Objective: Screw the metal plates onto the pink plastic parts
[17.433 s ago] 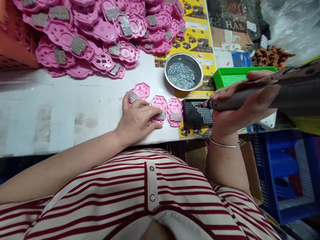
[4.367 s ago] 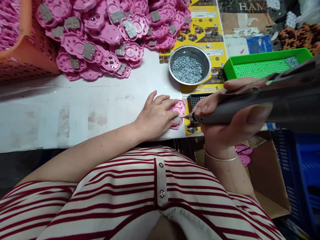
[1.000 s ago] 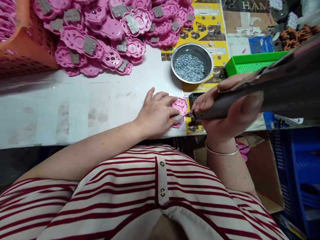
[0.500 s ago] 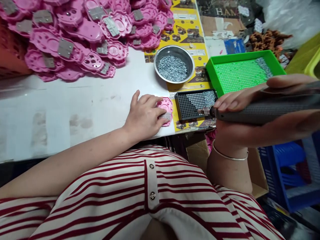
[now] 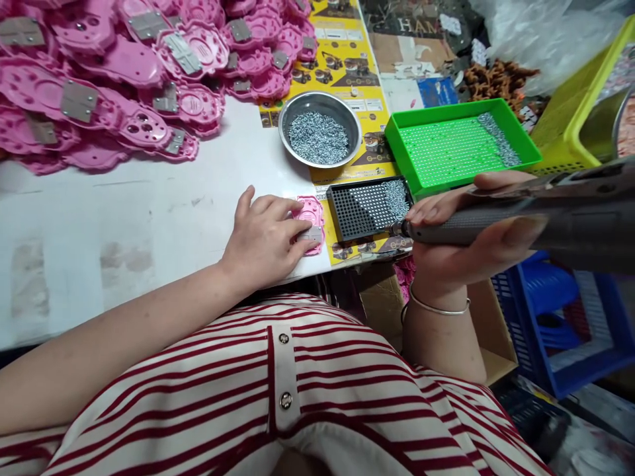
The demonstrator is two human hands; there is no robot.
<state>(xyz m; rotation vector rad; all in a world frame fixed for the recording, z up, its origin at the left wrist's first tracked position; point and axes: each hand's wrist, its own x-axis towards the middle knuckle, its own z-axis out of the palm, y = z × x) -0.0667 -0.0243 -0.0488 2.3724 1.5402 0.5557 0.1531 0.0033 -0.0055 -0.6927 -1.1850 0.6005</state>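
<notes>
My left hand (image 5: 265,238) rests at the table's front edge, its fingers holding down a small pink plastic casing part (image 5: 311,210). A grey metal plate (image 5: 312,233) sits on the lower half of that part, partly under my fingertips. In my right hand (image 5: 461,258) is a dark grey electric screwdriver (image 5: 446,228), lying nearly level with its bit pointing left. The bit is over the near right corner of a black perforated tray (image 5: 354,215); whether it touches is unclear. Small silver screws (image 5: 397,198) are heaped at the tray's right end.
A steel bowl of screws (image 5: 318,137) stands behind the black tray. Right of it is a green perforated tray (image 5: 397,149) with more screws. Many pink casing parts (image 5: 124,63) pile up at the back left. A yellow basket (image 5: 580,132) and blue crate (image 5: 560,370) are on the right.
The view has swung right, so the table's contents appear farther left. The screwdriver bit has shifted toward the black tray's near right corner. My left hand stays on the pink part.
</notes>
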